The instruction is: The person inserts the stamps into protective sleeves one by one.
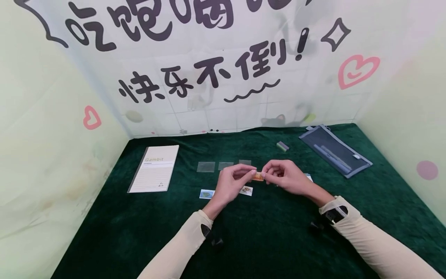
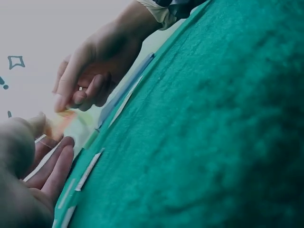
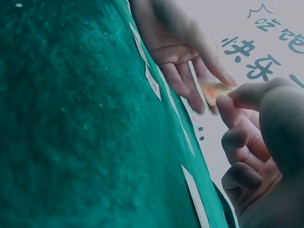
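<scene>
Both hands meet above the cloth, holding a small orange picture card, perhaps a stamp (image 1: 258,176), between them. My left hand (image 1: 230,184) pinches its left end, thumb on the near side and fingers behind. At the right end, the thumb and index finger of my right hand (image 1: 292,177) pinch the edge, its other fingers curled. The orange print (image 3: 213,92) is blurred in the wrist views. Below the left hand lie two small picture cards, one blue-green (image 1: 207,193) and one brownish (image 1: 246,190). Another bluish card (image 1: 309,177) is partly hidden behind the right hand.
Clear plastic pieces (image 1: 206,167) lie in a row beyond the hands. A notebook (image 1: 153,169) is at the left, a small eraser-like block (image 1: 282,146) at the back. A blue mesh pencil case (image 1: 335,151) with pens lies right. Printed fabric walls surround the green cloth (image 1: 265,240).
</scene>
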